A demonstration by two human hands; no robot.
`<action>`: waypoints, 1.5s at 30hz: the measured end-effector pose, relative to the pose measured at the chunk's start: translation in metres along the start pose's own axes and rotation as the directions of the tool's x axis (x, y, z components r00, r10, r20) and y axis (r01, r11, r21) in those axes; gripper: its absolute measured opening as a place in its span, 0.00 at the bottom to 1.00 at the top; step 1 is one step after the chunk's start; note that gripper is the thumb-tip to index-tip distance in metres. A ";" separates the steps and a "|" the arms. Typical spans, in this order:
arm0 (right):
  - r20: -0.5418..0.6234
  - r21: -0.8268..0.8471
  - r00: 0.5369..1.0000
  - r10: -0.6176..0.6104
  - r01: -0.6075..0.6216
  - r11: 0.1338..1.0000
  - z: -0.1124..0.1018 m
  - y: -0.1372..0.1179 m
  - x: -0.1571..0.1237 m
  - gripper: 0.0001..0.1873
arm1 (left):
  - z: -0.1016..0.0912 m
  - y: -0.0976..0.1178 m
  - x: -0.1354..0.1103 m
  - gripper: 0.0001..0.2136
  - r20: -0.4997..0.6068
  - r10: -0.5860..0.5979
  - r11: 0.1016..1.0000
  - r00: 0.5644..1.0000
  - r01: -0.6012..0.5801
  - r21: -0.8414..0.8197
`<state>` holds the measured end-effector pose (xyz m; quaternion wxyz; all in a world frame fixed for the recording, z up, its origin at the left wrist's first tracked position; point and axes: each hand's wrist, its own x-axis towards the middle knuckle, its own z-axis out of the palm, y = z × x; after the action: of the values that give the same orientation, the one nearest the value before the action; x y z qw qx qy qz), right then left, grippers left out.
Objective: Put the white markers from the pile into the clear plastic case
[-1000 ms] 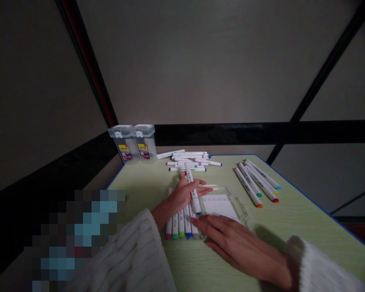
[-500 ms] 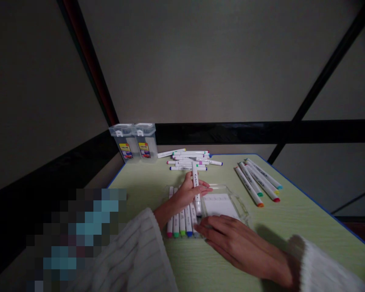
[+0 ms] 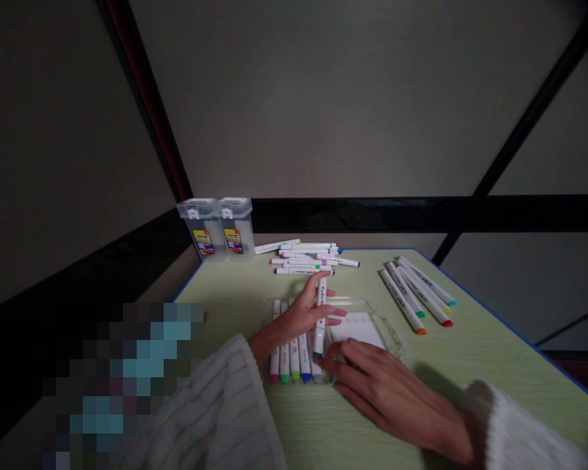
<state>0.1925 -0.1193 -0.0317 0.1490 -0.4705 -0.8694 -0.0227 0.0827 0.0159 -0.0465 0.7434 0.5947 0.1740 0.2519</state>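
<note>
My left hand (image 3: 304,314) grips a white marker (image 3: 322,297) between thumb and fingers, nearly upright, its dark-tipped end pointing down. Under it lies a clear plastic tray (image 3: 394,339) with a row of white markers (image 3: 284,359) on its left side, their ends pink, green, lime, blue and grey. My right hand (image 3: 382,388) is bent over the tray's near edge, its fingertips closed at the lower end of the held marker; their exact contact is partly hidden. A white card (image 3: 355,328) shows in the tray's right half.
Several loose markers (image 3: 306,254) are piled at the back of the table. More markers (image 3: 414,294) lie side by side at the right. Two clear lidded containers (image 3: 220,228) stand at the back left corner, close to the wall.
The held marker has come down and slightly right, and my left index finger has risen to its top. My right fingertips have shifted slightly up to the marker's lower end.
</note>
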 end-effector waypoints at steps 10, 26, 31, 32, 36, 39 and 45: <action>-0.011 0.027 0.995 0.098 -0.097 0.995 0.001 0.002 -0.002 0.24 | -0.004 0.000 0.002 0.13 0.093 0.046 0.968 0.995 -0.067 0.242; 0.049 0.074 0.995 0.089 -0.092 0.993 0.000 0.003 -0.001 0.23 | -0.002 0.004 -0.004 0.12 0.089 0.325 0.496 0.941 -0.250 0.832; 0.063 0.066 0.994 0.092 -0.096 0.993 -0.002 0.002 0.000 0.25 | 0.002 0.010 -0.008 0.13 0.153 0.354 0.262 0.923 -0.255 0.931; 0.065 0.066 0.994 0.093 -0.097 0.993 -0.002 0.002 0.000 0.25 | 0.002 0.010 -0.009 0.13 0.149 0.370 0.208 0.917 -0.239 0.948; 0.076 0.071 0.993 0.094 -0.100 0.992 -0.001 0.002 0.000 0.25 | -0.001 0.009 -0.007 0.12 0.100 0.413 0.035 0.905 -0.125 0.992; 0.083 0.075 0.992 0.094 -0.100 0.992 0.001 0.004 -0.001 0.26 | -0.003 0.006 -0.005 0.11 0.088 0.381 0.007 0.920 -0.098 0.995; 0.083 0.087 0.992 0.097 -0.105 0.991 0.004 0.006 -0.003 0.26 | -0.007 0.003 -0.003 0.09 0.009 0.362 0.155 0.932 -0.069 0.985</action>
<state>0.1983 -0.1178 -0.0368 0.1370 -0.5072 -0.8498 0.0430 0.0758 0.0196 -0.0456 0.1252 0.9139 0.2908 0.2541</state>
